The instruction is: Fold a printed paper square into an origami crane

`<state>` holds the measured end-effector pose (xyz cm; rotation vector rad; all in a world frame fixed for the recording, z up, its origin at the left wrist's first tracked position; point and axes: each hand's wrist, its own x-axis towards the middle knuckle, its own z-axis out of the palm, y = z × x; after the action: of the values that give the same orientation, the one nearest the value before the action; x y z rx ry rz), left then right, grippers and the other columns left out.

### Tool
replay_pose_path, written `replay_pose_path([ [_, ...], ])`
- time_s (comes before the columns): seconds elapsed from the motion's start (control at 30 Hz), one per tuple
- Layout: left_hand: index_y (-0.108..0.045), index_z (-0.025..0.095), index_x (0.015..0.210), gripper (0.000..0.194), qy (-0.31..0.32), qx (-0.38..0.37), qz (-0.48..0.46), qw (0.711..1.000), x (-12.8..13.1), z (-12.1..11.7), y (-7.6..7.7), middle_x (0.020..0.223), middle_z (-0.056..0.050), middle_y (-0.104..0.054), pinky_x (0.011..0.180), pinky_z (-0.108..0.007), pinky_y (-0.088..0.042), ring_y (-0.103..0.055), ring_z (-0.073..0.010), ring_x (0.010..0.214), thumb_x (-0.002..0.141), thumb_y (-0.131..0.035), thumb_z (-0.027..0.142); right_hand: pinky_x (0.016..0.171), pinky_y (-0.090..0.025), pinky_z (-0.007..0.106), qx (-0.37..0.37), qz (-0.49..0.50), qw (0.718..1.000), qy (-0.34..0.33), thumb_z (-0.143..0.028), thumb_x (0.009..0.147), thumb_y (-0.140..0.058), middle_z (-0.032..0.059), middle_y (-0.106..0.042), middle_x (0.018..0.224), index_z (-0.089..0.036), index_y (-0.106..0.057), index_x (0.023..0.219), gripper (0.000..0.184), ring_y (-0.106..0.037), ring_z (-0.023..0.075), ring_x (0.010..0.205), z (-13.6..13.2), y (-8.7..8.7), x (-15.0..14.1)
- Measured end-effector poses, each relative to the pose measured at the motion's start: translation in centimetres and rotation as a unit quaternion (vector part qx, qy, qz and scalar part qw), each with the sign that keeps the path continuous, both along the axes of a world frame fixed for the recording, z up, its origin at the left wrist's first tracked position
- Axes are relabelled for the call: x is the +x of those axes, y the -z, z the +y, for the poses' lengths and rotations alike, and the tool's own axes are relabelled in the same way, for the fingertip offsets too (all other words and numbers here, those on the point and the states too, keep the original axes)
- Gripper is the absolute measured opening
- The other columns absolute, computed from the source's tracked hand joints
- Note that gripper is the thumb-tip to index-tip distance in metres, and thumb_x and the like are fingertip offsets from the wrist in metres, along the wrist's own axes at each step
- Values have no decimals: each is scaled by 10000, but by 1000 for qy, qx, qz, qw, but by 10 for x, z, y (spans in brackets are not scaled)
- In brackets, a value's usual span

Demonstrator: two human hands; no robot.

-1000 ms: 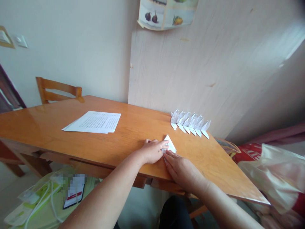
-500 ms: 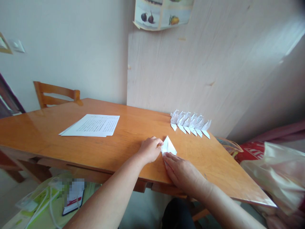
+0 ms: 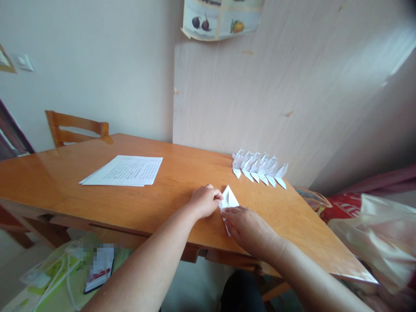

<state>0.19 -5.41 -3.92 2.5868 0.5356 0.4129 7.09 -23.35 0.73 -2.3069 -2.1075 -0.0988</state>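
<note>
A small folded piece of white paper (image 3: 229,198) lies on the orange wooden table (image 3: 162,195) near its front edge. My left hand (image 3: 204,201) has its fingers curled and pinches the paper's left edge. My right hand (image 3: 248,227) lies over the paper's lower part, fingers together and pressing it flat. Only the pointed upper tip of the paper shows between the two hands.
A row of several folded white paper figures (image 3: 259,168) stands at the back right of the table by the wall. A stack of printed sheets (image 3: 125,170) lies to the left. A wooden chair (image 3: 76,128) stands behind. Plastic bags (image 3: 373,234) sit to the right, a phone (image 3: 99,268) below left.
My left hand's fingers have pulled back from over the paper to its left edge. My right hand has slid a little up the paper. The paper has stayed in place.
</note>
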Motion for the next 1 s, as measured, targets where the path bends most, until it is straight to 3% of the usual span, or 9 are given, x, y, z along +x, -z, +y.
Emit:
replay_pose_path([
  [0.13,-742,290,987,200,5,-9,-8,1000,-2,-1,-1,1085,-30,-664,857,-317,-475,-631,-220,1008,863,-591,332,822,-501,314,10,11,1000,13,-156,975,-466,103,-710,926,-167,-681,864,243,-655,224,929,8,-1,9],
  [0.3,-755,300,980,250,5,-24,-16,1000,-2,1,1,1103,-28,-678,851,-312,-478,-636,-218,1014,872,-534,256,806,-466,289,42,50,997,30,-123,960,-458,94,-680,977,-175,-677,971,226,-630,201,910,13,7,18],
  [0.77,-766,298,956,260,3,-32,-12,999,-3,0,-1,1090,-25,-693,835,-302,-473,-638,-215,1009,852,-539,225,861,-456,335,-15,15,998,55,-161,960,-459,133,-638,1082,-177,-677,1071,244,-605,252,1028,28,4,15],
  [1.0,-762,316,955,239,2,-20,-6,1000,-3,-2,-4,1094,-20,-680,855,-317,-473,-632,-218,1011,866,-544,274,885,-460,338,-16,-3,999,41,-148,953,-464,134,-638,1107,-183,-668,1102,255,-598,250,1057,23,6,15],
])
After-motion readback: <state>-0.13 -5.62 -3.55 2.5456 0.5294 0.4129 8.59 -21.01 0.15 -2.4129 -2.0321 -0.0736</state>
